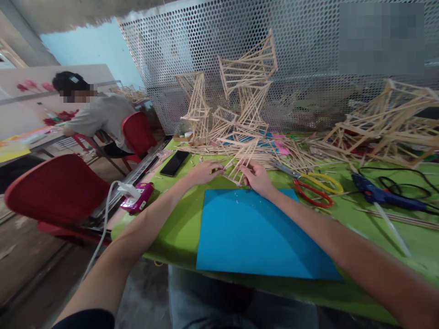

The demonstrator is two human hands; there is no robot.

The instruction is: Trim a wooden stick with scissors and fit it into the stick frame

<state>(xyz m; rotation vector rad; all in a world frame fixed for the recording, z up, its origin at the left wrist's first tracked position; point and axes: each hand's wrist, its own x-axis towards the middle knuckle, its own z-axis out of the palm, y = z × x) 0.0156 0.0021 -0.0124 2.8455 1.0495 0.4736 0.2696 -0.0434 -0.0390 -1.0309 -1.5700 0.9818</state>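
**We hold the frame from both sides**

Our left hand pinches its left edge and our right hand curls round its right. It sits on the green tabletop, just beyond the blue sheet, with scissors nearby.

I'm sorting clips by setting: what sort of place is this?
Probably a craft or model-making workshop: stick models stand before a perforated metal panel, a glue gun and scissors lie on the green table, and the left hand and right hand hold a stick frame.
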